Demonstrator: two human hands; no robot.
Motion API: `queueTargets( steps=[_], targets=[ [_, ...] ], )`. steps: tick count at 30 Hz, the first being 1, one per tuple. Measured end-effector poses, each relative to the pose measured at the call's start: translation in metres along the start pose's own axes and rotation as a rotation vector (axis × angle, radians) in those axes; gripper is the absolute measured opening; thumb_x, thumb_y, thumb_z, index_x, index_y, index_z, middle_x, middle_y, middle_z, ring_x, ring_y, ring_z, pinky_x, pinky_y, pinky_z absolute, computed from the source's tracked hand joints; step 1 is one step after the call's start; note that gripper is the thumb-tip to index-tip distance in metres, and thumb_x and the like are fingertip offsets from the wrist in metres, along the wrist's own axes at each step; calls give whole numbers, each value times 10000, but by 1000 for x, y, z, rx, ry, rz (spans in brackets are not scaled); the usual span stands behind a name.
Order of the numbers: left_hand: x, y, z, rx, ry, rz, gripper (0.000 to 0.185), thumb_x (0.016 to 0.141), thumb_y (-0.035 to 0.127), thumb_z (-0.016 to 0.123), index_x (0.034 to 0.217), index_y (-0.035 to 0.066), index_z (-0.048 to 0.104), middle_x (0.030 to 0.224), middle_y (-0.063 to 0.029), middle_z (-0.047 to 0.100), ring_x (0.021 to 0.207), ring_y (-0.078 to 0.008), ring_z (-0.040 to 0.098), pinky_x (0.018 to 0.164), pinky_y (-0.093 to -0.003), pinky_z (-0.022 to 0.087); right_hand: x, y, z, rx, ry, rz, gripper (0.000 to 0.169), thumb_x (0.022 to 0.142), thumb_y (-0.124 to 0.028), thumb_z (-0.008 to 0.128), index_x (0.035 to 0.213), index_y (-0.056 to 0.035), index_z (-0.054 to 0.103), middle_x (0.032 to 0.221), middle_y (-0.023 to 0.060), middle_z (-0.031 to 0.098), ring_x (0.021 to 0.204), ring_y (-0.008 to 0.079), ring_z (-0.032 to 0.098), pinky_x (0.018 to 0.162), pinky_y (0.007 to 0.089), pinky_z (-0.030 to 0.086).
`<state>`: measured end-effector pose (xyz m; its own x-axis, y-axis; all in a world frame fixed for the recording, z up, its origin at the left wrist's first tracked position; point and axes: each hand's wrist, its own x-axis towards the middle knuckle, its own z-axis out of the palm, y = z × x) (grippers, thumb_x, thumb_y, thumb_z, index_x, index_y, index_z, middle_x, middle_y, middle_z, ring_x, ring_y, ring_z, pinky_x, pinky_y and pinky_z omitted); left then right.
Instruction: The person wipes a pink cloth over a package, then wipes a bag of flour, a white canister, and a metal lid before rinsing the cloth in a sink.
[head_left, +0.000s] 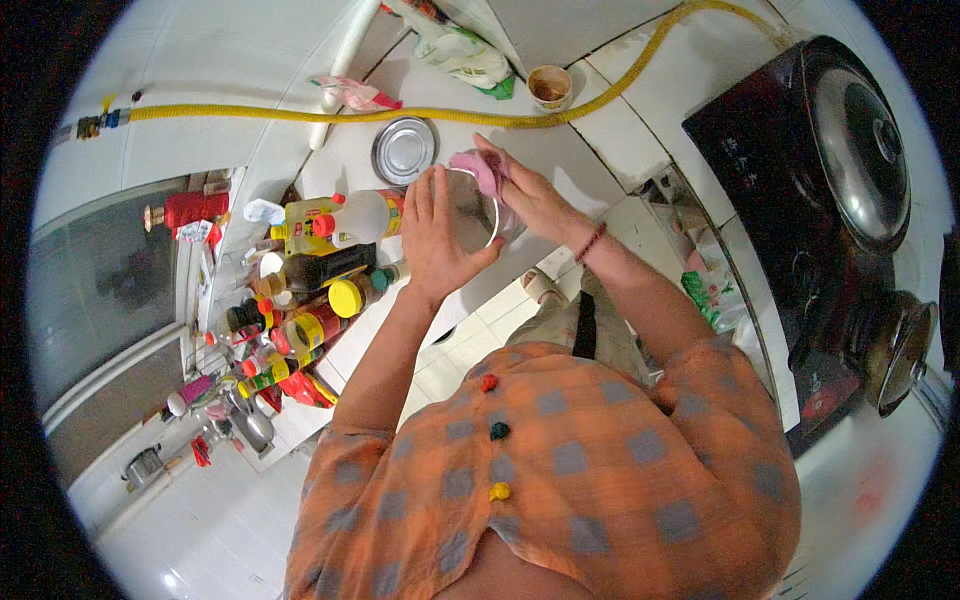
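A round metal container (474, 214) with a bright rim stands between my hands, its open mouth facing up. My left hand (435, 232) lies against its left side and rim, fingers pointing away from me and thumb towards the near rim. At the far right rim, my right hand (525, 187) holds a pink cloth (480, 169) pressed on the edge. Beyond the container a round silver metal lid (405, 151) lies flat on the white counter. The fingertips of my right hand are partly hidden by the cloth.
Sauce and oil bottles (315, 270) crowd the left. A yellow hose (300, 114) crosses behind, near a small cup (550, 86) and a plastic bag (469, 56). At right stand a black cooktop (739, 150), a large lidded pan (859, 157) and a smaller lidded pot (900, 352).
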<state>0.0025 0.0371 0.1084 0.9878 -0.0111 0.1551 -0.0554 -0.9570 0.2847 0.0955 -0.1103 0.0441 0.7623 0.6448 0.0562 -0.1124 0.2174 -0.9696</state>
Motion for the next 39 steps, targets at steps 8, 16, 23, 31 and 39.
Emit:
queueTargets(
  steps=[8, 16, 23, 31, 39],
  targets=[
    [-2, -5, 4, -91, 112, -70, 1245, 560, 447, 841, 1503, -10, 168, 1473, -273, 305, 1338, -429, 340, 1100, -486, 304, 79, -4, 5, -558, -398, 169, 412, 987, -181, 453, 1372, -43, 500, 1258, 91, 615, 1087, 115, 566, 936, 291, 457],
    [-11, -5, 5, -173, 116, -114, 1240, 574, 443, 839, 1515, 16, 154, 1502, -247, 279, 1347, -426, 327, 1097, -486, 308, 24, -39, -22, -416, -278, 208, 384, 929, -63, 533, 1310, -50, 576, 1198, 53, 659, 1011, 121, 618, 876, 273, 498],
    [-14, -2, 2, -134, 170, -161, 1244, 579, 511, 825, 1512, 16, 168, 1484, -245, 314, 1341, -430, 339, 1088, -488, 313, 85, -23, 36, -948, -298, -61, 160, 831, -152, 602, 925, -80, 710, 874, 235, 650, 823, 394, 630, 708, 474, 497],
    [-12, -22, 19, -516, 342, -155, 1036, 743, 490, 754, 1493, -4, 240, 1469, -247, 363, 1354, -394, 359, 1123, -470, 270, 63, -69, 28, -398, 0, 74, 244, 880, -143, 651, 1089, -30, 705, 1000, 66, 734, 881, 123, 672, 784, 293, 537],
    [-4, 10, -42, -1849, 339, -368, 552, 994, 362, 517, 1422, 54, 355, 1382, -180, 470, 1275, -292, 480, 1079, -395, 375, 7, -106, 76, -707, -53, -544, 421, 874, -139, 559, 1279, -32, 520, 1344, 191, 526, 1230, 330, 519, 1057, 433, 386]
  ],
)
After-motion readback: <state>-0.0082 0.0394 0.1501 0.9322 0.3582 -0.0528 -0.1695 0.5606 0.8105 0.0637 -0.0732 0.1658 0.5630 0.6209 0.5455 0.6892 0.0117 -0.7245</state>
